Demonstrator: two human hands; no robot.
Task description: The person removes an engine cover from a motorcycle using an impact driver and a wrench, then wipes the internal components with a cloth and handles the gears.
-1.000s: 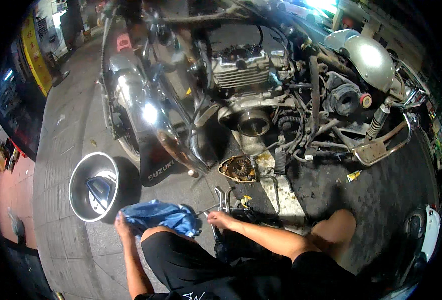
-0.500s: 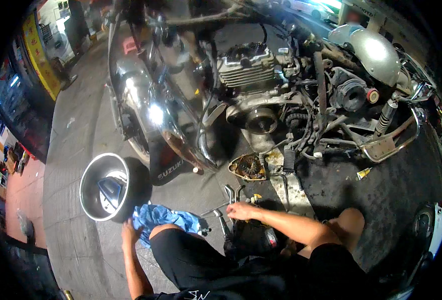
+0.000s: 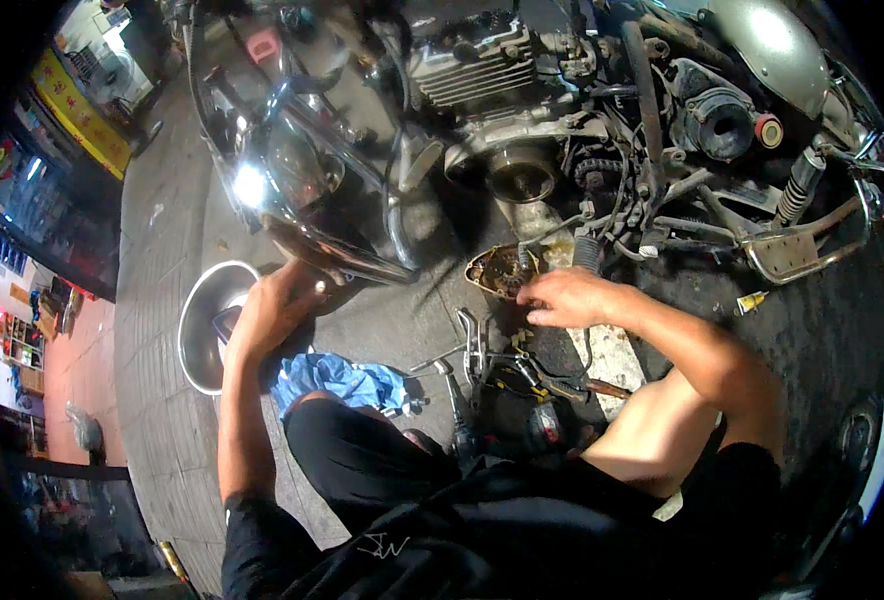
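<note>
My left hand (image 3: pixel 284 295) reaches to the tip of a chrome exhaust pipe (image 3: pixel 357 258), a small pale object beside its thumb; part of its fingers is hidden, so any grip is unclear. My right hand (image 3: pixel 562 300), fingers loosely bent and apart, is at the edge of a greasy engine cover (image 3: pixel 487 268) lying on the ground; touching is unclear. A steel bowl (image 3: pixel 200 355) with a dark part inside sits behind my left forearm. Between my arms lie a crumpled blue rag (image 3: pixel 337 385) and several metal wrenches and tools (image 3: pixel 472 340).
The partly dismantled motorcycle spans the top, with exposed engine (image 3: pixel 477 65), crankcase opening (image 3: pixel 522 175) and silver side panel (image 3: pixel 772 55). A yellow tube (image 3: pixel 750 302) lies at the right. A pink stool (image 3: pixel 262 42) stands behind; shopfronts line the left.
Both hands have moved forward, the left from the blue rag to the exhaust, the right from the wrenches to the engine cover. The view has tilted, so the motorcycle sits higher.
</note>
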